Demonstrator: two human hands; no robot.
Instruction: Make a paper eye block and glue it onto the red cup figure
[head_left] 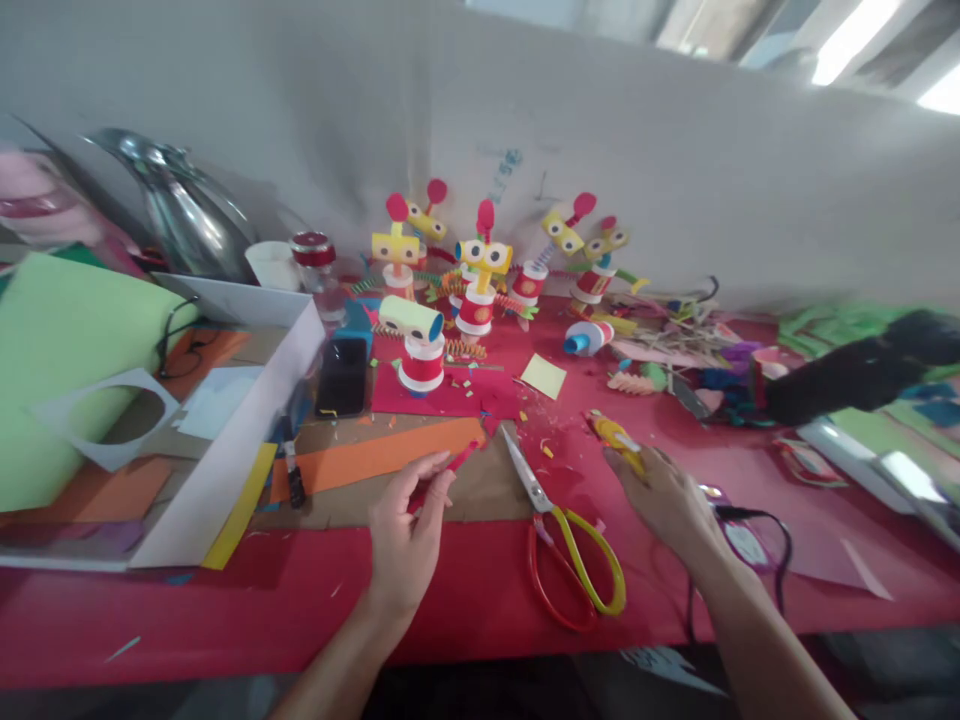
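Note:
My left hand (pixel 409 525) pinches a narrow red paper strip (pixel 463 457) between thumb and fingers, above the brown cardboard (pixel 491 485). Farther right, my right hand (pixel 664 500) has its fingers closed on the near end of a yellow tool (pixel 616 438); blur hides its exact kind. Between the hands lies a large pair of scissors (pixel 536 490), one handle loop red and the other yellow, blades slightly apart. An orange paper strip (pixel 390 455) rests on the cardboard. Behind it, a paper-cup figure (pixel 422 362) with a pale tube head stands on red paper (pixel 480 398).
Several finished-looking paper-cup figures (pixel 475 308) stand along the wall, and one cup piece (pixel 589 338) lies sideways. A white box (pixel 281 375) of paper, a phone (pixel 343 377) and a marker (pixel 291 465) are left. Paper scraps (pixel 675 330) and a black cable (pixel 784 550) lie right.

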